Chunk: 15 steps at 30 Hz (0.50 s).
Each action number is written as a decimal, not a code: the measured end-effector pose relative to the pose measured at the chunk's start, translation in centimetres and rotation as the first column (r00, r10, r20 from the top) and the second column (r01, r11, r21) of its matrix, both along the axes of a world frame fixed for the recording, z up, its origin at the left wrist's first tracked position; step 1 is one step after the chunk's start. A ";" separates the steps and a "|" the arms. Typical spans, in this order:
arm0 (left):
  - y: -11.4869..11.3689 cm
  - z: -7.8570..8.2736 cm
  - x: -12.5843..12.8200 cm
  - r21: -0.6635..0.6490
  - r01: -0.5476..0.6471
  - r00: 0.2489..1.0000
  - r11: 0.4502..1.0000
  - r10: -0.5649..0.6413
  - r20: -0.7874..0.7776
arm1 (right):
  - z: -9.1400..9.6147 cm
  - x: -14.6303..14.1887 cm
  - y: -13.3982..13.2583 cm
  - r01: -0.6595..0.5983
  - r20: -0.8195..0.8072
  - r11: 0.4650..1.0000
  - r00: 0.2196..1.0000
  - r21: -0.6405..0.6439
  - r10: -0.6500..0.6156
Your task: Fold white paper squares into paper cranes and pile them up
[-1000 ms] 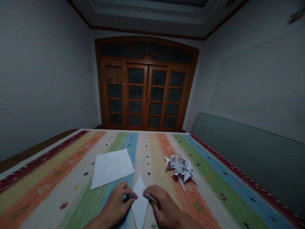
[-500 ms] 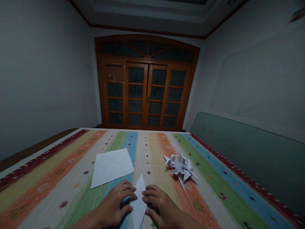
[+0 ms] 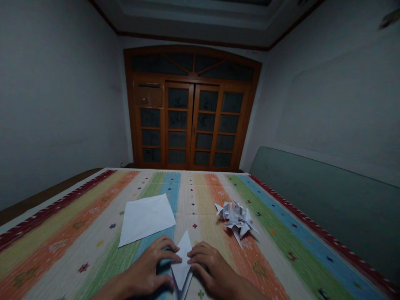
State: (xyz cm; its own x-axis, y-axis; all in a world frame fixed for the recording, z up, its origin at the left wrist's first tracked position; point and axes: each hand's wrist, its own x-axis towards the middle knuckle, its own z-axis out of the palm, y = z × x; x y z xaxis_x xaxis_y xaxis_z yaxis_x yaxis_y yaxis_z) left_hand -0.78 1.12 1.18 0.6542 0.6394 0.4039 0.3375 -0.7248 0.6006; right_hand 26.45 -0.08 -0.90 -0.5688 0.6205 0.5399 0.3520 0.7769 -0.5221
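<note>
A narrow, diamond-shaped piece of folded white paper (image 3: 182, 273) lies at the near middle of the table, its tip pointing away from me. Its lower end shows more than one layer. My left hand (image 3: 153, 264) holds the left edge with curved fingers, the thumb low beside it. On the opposite edge, the fingertips of my right hand (image 3: 212, 264) grip the paper, with the thumb close to its side. Beyond my left hand rests a flat white stack of paper (image 3: 148, 218). A pile of folded paper cranes (image 3: 236, 221) sits beyond my right hand.
A striped, patterned tablecloth (image 3: 103, 250) covers the table. Along the right side stands a grey-green bench back (image 3: 312, 187). Wooden doors with glass panes (image 3: 192, 121) close off the far end of the room, between pale walls.
The near end of the folded paper has changed shape: a top layer now ends in a point above split lower layers. My hands have shifted only slightly. The stack and cranes stay put.
</note>
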 end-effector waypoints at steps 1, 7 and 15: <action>0.1 -0.1 0.1 -0.001 -0.007 1.000 1.000 0.007 0.000 | 0.0 -0.1 0.0 0.007 -0.007 1.000 1.000 0.009 -0.007; 0.2 -0.4 0.8 -0.018 -0.068 0.997 0.997 0.069 0.020 | 0.0 -0.2 0.2 0.083 0.032 0.996 0.996 0.017 -0.083; -0.1 -0.3 1.1 0.012 -0.157 0.985 0.987 0.158 -0.075 | 0.5 -0.3 0.0 0.137 0.040 0.990 0.990 -0.018 -0.136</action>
State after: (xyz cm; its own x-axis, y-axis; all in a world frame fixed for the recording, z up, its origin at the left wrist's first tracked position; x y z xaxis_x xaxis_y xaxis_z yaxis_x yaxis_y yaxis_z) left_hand 0.29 1.06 0.84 0.5742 0.7344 0.3618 0.4918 -0.6627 0.5648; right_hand 26.10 -0.09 -0.44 -0.4978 0.7046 0.5057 0.4743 0.7093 -0.5215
